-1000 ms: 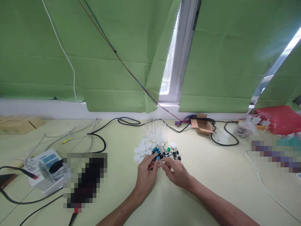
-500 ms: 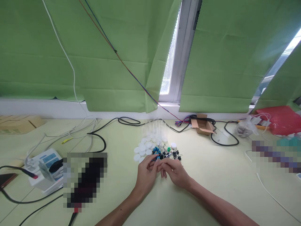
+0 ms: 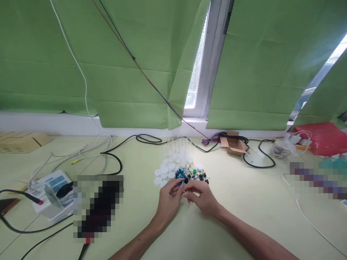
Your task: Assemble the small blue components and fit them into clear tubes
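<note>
My left hand point(image 3: 170, 198) and my right hand point(image 3: 200, 195) meet at the fingertips low over the table, both closed in a pinch. Whatever they hold between them is too small or too hidden to name. Just beyond the fingers lies a pile of small parts: blue pieces point(image 3: 180, 173), black knob-like pieces with thin metal legs point(image 3: 202, 177) and a green piece point(image 3: 194, 171). Several round white caps point(image 3: 164, 169) spread to the left of the pile, and one white cap point(image 3: 200, 167) sits at its right. Clear tubes point(image 3: 177, 146) stand behind them.
An opened small cardboard box point(image 3: 234, 146) sits at the back beside coiled black cable point(image 3: 260, 166). On the left is a white power strip point(image 3: 51, 193) with cords. A red bag point(image 3: 325, 139) lies at the far right. Blurred blocks cover two items.
My right hand's fingers have drawn slightly apart from the left hand's and now meet only near the tips. My left hand has hardly moved.
</note>
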Action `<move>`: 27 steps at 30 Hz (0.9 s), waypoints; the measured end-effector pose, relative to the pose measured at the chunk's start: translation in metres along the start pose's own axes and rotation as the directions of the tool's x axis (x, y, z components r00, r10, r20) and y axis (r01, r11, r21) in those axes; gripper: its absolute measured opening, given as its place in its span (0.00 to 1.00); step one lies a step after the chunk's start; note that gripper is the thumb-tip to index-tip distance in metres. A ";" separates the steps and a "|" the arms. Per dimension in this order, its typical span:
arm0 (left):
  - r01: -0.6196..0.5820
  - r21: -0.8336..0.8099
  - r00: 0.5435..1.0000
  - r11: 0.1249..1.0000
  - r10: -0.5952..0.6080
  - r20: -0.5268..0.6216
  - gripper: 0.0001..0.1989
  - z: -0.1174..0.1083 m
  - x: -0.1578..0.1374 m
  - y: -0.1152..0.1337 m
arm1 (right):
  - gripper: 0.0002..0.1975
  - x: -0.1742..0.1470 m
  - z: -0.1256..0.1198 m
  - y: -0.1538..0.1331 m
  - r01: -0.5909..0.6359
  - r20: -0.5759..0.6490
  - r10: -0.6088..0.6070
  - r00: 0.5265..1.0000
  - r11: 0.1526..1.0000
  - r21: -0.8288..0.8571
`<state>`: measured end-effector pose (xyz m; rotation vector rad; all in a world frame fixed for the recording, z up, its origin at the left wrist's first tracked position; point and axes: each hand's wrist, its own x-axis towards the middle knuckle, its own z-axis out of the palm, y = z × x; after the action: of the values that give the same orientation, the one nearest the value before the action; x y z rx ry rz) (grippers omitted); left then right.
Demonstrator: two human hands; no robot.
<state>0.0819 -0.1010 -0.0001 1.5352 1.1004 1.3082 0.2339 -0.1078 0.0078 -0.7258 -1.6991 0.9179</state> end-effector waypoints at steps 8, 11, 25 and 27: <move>-0.035 0.017 0.999 0.999 0.035 0.020 0.12 0.001 -0.002 -0.001 | 0.13 0.000 0.000 0.000 0.158 -0.080 -0.191 0.978 0.939 -0.306; -0.043 0.018 0.999 0.999 0.042 0.026 0.12 0.001 -0.003 -0.002 | 0.16 0.000 0.000 -0.002 0.133 -0.089 -0.171 0.981 0.935 -0.330; -0.027 -0.039 0.999 0.999 0.029 0.035 0.11 0.001 -0.001 0.000 | 0.12 -0.002 0.001 0.002 -0.092 -0.018 0.096 0.995 0.982 0.166; -0.015 -0.034 0.999 0.999 0.016 0.033 0.11 0.000 -0.001 -0.001 | 0.12 -0.002 0.001 0.002 -0.094 -0.004 0.097 0.995 0.975 0.201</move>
<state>0.0817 -0.1014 -0.0012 1.5377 1.0422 1.3011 0.2336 -0.1086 0.0047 -0.6805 -1.5433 1.1315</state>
